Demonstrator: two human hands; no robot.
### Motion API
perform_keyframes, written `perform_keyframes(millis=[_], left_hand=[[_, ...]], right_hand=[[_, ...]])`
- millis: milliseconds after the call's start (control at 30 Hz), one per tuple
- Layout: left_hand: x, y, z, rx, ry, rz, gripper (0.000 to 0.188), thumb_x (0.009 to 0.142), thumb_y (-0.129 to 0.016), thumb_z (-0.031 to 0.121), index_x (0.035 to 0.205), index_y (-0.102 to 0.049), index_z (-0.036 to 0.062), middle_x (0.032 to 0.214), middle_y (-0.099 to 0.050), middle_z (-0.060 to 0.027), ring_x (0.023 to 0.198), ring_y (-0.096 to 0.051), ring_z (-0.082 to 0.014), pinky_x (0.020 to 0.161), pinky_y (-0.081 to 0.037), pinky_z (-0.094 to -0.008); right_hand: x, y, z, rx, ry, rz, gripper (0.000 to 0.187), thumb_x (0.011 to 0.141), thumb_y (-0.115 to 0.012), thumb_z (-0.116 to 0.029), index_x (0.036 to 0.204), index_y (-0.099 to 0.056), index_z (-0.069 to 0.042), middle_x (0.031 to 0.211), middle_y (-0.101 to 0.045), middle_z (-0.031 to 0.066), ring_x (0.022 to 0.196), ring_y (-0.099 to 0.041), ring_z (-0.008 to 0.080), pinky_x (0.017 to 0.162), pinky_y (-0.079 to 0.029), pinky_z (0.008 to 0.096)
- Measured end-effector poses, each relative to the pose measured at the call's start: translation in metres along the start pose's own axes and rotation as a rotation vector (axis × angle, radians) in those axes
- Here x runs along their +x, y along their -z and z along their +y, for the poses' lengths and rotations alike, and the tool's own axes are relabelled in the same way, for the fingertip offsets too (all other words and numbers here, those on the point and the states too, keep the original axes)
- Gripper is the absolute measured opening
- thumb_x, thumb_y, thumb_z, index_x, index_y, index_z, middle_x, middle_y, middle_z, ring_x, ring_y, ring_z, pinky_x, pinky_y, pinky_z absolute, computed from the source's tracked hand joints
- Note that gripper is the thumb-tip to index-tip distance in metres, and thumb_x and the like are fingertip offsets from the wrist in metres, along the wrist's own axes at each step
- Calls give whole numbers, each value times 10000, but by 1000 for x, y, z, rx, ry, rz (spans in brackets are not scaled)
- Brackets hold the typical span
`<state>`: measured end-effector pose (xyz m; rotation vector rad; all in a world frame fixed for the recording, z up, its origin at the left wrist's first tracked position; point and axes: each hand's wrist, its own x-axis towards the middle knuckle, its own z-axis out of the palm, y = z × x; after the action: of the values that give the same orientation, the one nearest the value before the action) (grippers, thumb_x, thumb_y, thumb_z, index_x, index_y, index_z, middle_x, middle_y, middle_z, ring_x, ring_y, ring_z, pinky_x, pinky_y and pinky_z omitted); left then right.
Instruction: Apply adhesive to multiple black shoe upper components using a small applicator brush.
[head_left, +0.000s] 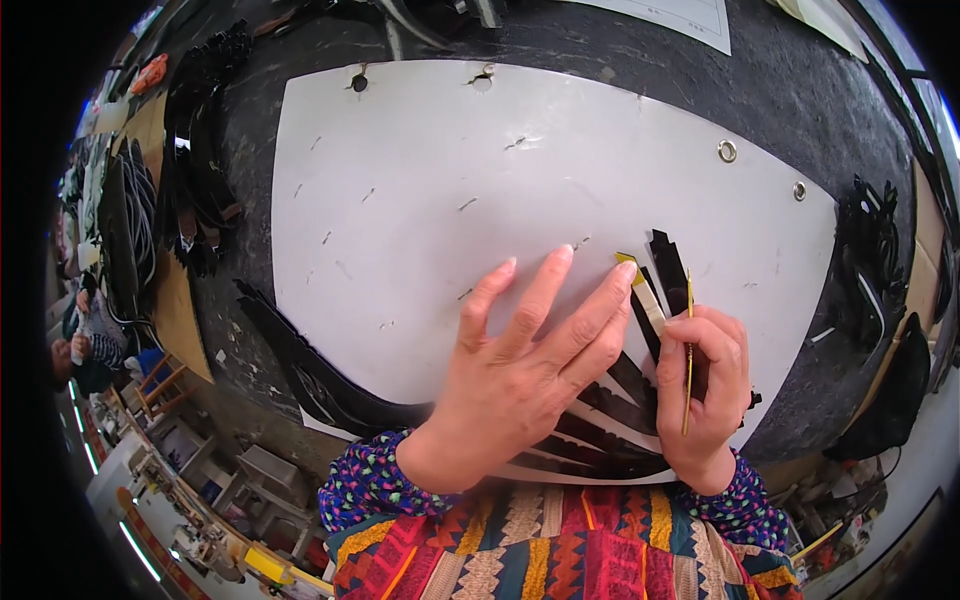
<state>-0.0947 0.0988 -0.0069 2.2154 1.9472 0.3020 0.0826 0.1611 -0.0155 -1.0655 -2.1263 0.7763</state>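
Observation:
A white board [390, 270] with scattered slits lies in front of me. My left hand [520, 375] rests on it with fingers spread, the index fingertip at the yellow end of a pale strip [648, 300]. Closed in a pinch, my right hand [712, 370] grips a thin yellow stick [689, 300], upright in the picture. A notched black strip [668, 268] lies beside that stick. Several dark strips [612, 408] fan out below my hands, partly hidden by them. What my right fingers may also touch on the pale strip is unclear.
Long black strips [320, 370] curve over the board's lower left edge. Bundles of black strips [200, 150] hang at the table's left; another black pile [872, 240] lies right. Paper [680, 22] sits at the far edge. A person [100, 325] is far left, above a stool [275, 470].

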Motion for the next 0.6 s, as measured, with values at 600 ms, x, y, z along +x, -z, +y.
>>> perform_keyframes(millis=[600], left_hand=[[3, 2, -4, -1, -22, -6, 397, 890, -522, 69, 1253, -630, 190, 1458, -531, 86, 1367, -407, -224, 1129, -271, -419]], right_hand=[[2, 7, -8, -53, 7, -52, 303, 810, -692, 145, 1087, -607, 55, 995, -611, 191, 870, -630, 324, 733, -544, 368]])
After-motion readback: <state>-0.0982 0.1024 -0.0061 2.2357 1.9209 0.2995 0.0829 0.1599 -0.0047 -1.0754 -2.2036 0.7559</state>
